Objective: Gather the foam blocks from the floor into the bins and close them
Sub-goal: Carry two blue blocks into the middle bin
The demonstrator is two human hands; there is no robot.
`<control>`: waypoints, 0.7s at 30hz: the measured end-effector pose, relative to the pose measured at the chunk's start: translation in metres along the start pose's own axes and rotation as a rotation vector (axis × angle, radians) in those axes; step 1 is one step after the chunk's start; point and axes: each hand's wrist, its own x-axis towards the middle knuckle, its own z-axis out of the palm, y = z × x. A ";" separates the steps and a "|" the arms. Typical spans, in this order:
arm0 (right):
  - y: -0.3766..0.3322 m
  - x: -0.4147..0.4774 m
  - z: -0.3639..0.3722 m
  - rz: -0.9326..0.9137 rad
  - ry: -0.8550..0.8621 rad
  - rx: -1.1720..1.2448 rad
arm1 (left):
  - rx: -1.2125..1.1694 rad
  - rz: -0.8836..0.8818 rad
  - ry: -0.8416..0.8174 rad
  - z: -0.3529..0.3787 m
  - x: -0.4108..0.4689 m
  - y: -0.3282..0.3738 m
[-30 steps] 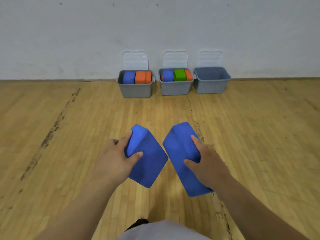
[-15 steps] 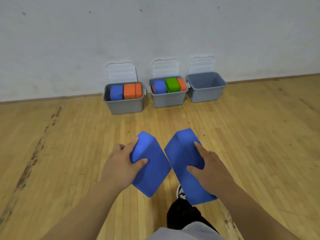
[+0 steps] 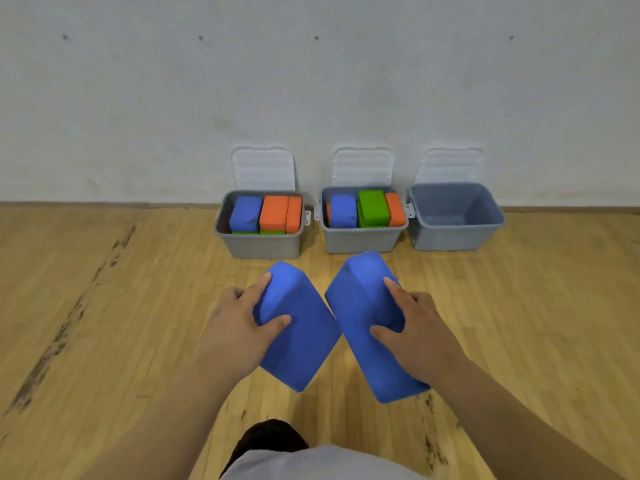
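Head view: left bin (image 3: 259, 243) and middle bin (image 3: 360, 241) hold coloured foam blocks (image 3: 273, 213).

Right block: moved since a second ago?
Yes, forward. The right block now reaches the middle bin in view; earlier a clear gap lay between them.

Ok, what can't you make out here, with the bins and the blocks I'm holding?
Head view:
- Under the top blocks in the left bin and middle bin: hidden by them.
- Most fingers of the left hand and right hand: hidden behind the left blue block and right blue block.
- Anything behind you: outside the frame.
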 end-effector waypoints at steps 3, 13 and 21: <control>0.004 0.058 -0.007 0.023 -0.030 0.010 | -0.006 -0.002 -0.031 0.008 0.070 0.008; 0.004 0.277 -0.034 0.231 0.036 0.077 | 0.093 0.158 -0.188 0.037 0.358 0.051; -0.006 0.441 -0.067 0.336 0.102 0.197 | 0.176 0.252 -0.256 0.034 0.552 0.107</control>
